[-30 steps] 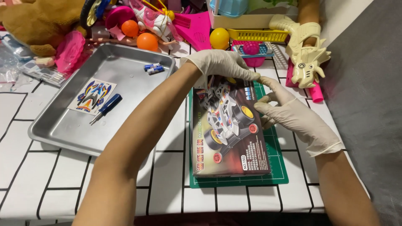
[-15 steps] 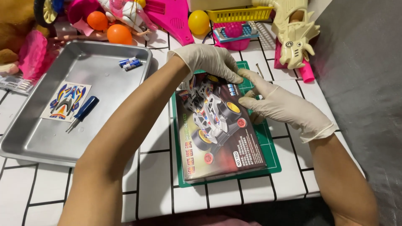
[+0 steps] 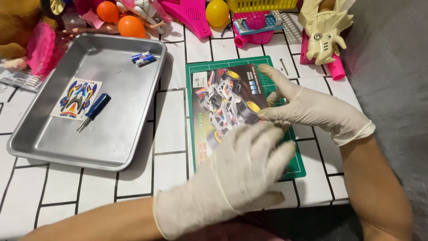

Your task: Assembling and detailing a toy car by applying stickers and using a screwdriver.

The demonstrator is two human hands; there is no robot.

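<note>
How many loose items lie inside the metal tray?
3: a pair of small batteries near the far rim, a sticker sheet at left, and a blue-handled screwdriver beside it. None appears hidden.
</note>
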